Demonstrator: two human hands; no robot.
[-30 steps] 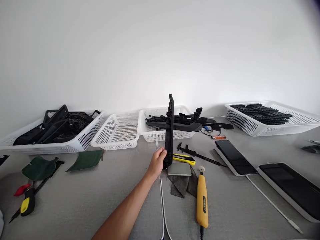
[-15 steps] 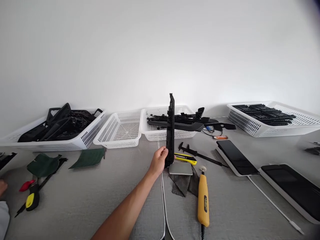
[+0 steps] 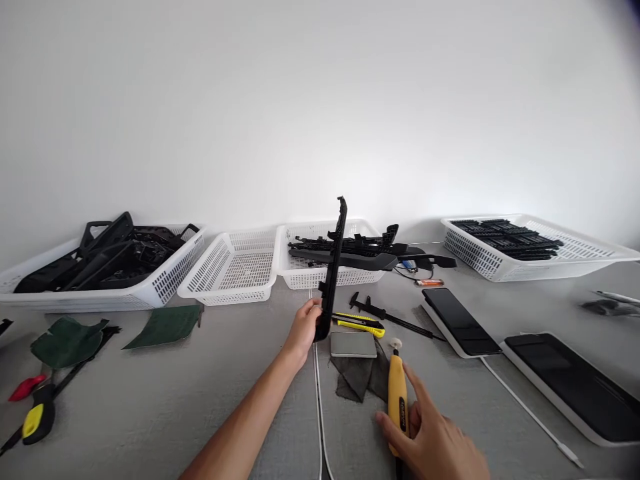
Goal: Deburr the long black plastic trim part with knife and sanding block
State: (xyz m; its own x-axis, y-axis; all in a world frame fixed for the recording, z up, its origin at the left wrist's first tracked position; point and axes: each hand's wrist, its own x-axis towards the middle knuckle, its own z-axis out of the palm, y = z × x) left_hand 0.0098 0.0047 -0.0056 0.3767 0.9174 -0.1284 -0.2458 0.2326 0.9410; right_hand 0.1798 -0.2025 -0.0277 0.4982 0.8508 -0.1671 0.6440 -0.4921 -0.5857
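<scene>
Filling the top of what we see, a white wall point(image 3: 320, 107) stands behind our grey bench point(image 3: 150, 413). By the wall sit four white baskets with holes. The far left basket point(image 3: 170, 277) and the far right basket point(image 3: 475, 257) hold black parts. The third basket point(image 3: 310, 277) from the left has black parts too, and some stick out over its side. The second basket point(image 3: 245, 295) sits just beside it. On our right lie a big black screen point(image 3: 575, 387) and a smaller black screen point(image 3: 461, 321), each on something white.

Our left hand point(image 3: 303, 331) is clamped on the low end of the long black part point(image 3: 332, 280), which stands up, a bit tilted, above the bench. Our right hand point(image 3: 440, 443) has its thumb and pointer finger apart, one on each side of the yellow tool point(image 3: 397, 393). We cannot tell if they touch it.

Two green sheets point(image 3: 165, 327) lie on our left. Past the yellow tool is a dark cloth point(image 3: 355, 377) with a grey block point(image 3: 353, 345) on it, near a black caliper point(image 3: 395, 318) and a yellow knife point(image 3: 360, 324).
</scene>
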